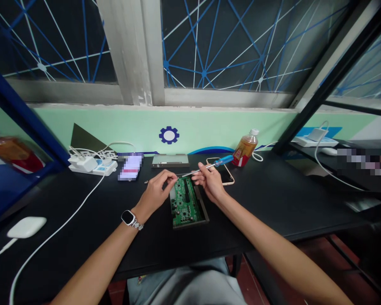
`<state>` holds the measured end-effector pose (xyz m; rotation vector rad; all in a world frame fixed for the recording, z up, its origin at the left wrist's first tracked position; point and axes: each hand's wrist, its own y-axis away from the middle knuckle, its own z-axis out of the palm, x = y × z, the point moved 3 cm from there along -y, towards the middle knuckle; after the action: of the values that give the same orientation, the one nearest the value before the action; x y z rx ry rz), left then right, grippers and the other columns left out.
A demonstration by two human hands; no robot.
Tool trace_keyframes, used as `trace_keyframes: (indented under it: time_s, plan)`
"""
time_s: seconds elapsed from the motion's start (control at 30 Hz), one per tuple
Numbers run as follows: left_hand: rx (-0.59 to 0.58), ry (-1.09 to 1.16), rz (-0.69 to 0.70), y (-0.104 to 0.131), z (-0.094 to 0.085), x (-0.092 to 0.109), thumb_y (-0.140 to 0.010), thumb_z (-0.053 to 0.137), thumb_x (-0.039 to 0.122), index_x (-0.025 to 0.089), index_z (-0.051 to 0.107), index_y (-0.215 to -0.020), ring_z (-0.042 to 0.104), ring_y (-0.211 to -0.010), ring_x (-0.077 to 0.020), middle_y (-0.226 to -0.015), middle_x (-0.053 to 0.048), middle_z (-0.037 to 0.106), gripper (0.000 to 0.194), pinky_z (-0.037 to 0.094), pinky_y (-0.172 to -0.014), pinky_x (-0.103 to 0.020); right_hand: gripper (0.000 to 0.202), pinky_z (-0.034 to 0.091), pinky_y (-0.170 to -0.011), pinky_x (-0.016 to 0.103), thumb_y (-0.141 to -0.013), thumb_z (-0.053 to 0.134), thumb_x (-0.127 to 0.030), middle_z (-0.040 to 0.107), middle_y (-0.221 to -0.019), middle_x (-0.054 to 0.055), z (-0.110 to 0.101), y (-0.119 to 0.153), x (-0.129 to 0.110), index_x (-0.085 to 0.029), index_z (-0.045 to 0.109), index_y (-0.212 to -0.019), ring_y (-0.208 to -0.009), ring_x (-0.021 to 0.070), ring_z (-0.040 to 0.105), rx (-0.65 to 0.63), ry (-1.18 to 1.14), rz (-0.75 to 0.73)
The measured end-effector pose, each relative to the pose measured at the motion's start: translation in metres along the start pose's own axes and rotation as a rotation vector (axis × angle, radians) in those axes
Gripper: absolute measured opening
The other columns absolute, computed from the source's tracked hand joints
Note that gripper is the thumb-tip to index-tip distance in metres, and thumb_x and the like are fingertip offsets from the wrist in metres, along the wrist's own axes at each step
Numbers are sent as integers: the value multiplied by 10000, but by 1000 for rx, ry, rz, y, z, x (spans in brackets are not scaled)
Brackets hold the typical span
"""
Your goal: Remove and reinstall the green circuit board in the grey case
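Observation:
A green circuit board [184, 201] lies in a shallow metal case [203, 207] on the black table in front of me. My right hand [211, 182] holds a screwdriver [224, 160] by its shaft, over the board's far right side. Its blue handle points up to the right and its tip reaches left, toward my other hand. My left hand [158, 186], with a watch on the wrist, is closed in a pinch at the board's far left corner, close to the screwdriver tip. Whatever sits between those fingertips is too small to make out.
Behind the board lies a flat metal cover [170, 161]. A lit phone [131, 166] and a power strip [93, 165] are at the left. A second phone [227, 174] and a drink bottle [246, 148] are at the right. A white cable [73, 216] crosses the table's left side.

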<state>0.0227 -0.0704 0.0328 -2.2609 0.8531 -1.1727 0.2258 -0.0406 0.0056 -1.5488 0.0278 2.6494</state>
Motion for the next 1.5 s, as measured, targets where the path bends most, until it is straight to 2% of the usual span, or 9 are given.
trace_keyframes:
  time_s: [0.3, 0.53, 0.6, 0.67, 0.83, 0.93, 1.1, 1.37, 1.5]
  plan:
    - [-76, -82, 107, 2, -2, 7, -1010, 469, 215, 206, 574, -1055, 616, -927, -195, -980, -71, 628, 115, 475, -857, -327, 358, 532, -392, 176, -785, 821, -366, 754, -676, 52, -3, 1, 2, -197, 506, -803, -508, 152, 708, 25, -22, 27]
    - [-70, -99, 140, -2, -7, 8, -1014, 431, 192, 201, 547, -1057, 600, -950, -205, -987, -81, 606, 124, 471, -874, -343, 290, 531, -408, 170, -873, 742, -362, 742, -662, 50, 1, 0, 1, -180, 529, -796, -563, 157, 732, 42, -62, 47]
    - [-64, -122, 99, -4, -15, -1, -1016, 430, 206, 205, 551, -1055, 599, -963, -205, -1004, -79, 607, 127, 467, -884, -345, 268, 534, -421, 165, -891, 724, -349, 740, -659, 47, -4, -4, -4, -173, 542, -800, -577, 151, 736, 82, -83, 22]
    - [-85, -175, 26, -6, -28, -19, -1015, 436, 239, 212, 564, -1032, 602, -954, -206, -1014, -71, 618, 132, 466, -874, -349, 260, 542, -439, 164, -891, 725, -345, 745, -675, 51, -11, -9, -9, -166, 557, -805, -591, 148, 739, 104, -82, -11]
    - [-264, -289, -134, 0, -56, -80, -944, 507, 254, 205, 604, -925, 607, -882, -214, -944, -56, 634, 110, 476, -807, -351, 257, 556, -442, 186, -895, 711, -341, 761, -738, 78, -16, -13, -16, -155, 560, -802, -598, 157, 740, 73, -14, -77]
    - [-342, -317, -223, 7, -62, -102, -878, 543, 224, 199, 613, -879, 612, -897, -230, -945, -67, 642, 74, 478, -806, -360, 286, 551, -427, 199, -878, 727, -356, 754, -721, 77, -11, -11, -15, -168, 527, -801, -579, 170, 736, 41, 11, -89]
    - [-368, -364, -266, 13, -58, -109, -843, 533, 195, 203, 622, -880, 614, -910, -237, -953, -73, 645, 97, 477, -824, -369, 351, 540, -412, 201, -842, 758, -416, 736, -678, 73, -6, -7, -11, -179, 502, -796, -549, 176, 724, 25, 74, -71]
    - [-340, -363, -317, 13, -54, -109, -839, 534, 205, 195, 634, -905, 637, -856, -229, -933, -85, 657, 121, 501, -788, -352, 345, 536, -400, 202, -845, 754, -407, 738, -662, 67, -6, -7, -11, -183, 493, -809, -532, 173, 716, 5, 94, -70]
    - [-328, -364, -354, 13, -53, -106, -810, 557, 195, 186, 659, -996, 660, -868, -232, -950, -92, 678, 212, 517, -784, -348, 359, 541, -399, 207, -837, 758, -430, 748, -686, 81, -6, -8, -10, -181, 500, -810, -544, 182, 724, -6, 113, -75]
